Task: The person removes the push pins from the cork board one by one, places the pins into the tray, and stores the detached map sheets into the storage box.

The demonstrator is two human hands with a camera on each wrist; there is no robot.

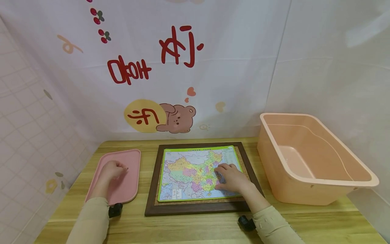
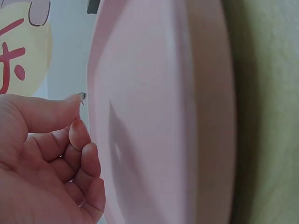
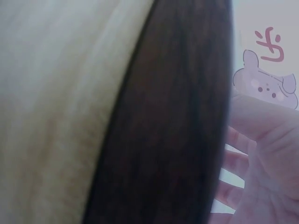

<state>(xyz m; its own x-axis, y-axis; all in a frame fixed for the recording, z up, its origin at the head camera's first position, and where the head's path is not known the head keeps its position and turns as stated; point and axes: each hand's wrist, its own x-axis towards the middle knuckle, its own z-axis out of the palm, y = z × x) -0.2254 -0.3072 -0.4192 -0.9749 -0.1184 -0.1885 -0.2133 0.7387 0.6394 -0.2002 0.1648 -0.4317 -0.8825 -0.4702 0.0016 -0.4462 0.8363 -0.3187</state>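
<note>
Over the pink tray, my left hand pinches a small dark thumbtack between thumb and forefinger, its other fingers curled in. Most of the tack is hidden by the fingertips. A colourful map of China with a green border lies on a cork board with a dark brown wooden frame. On the right part of the map rests my right hand, fingers spread and slightly bent, holding nothing. In the right wrist view the brown frame hides part of its fingers.
A deep peach plastic tub stands to the right of the board. Everything sits on a wood-grain table. Behind it hangs a white cloth printed with red characters and a bear. Black wrist cameras sit at both cuffs.
</note>
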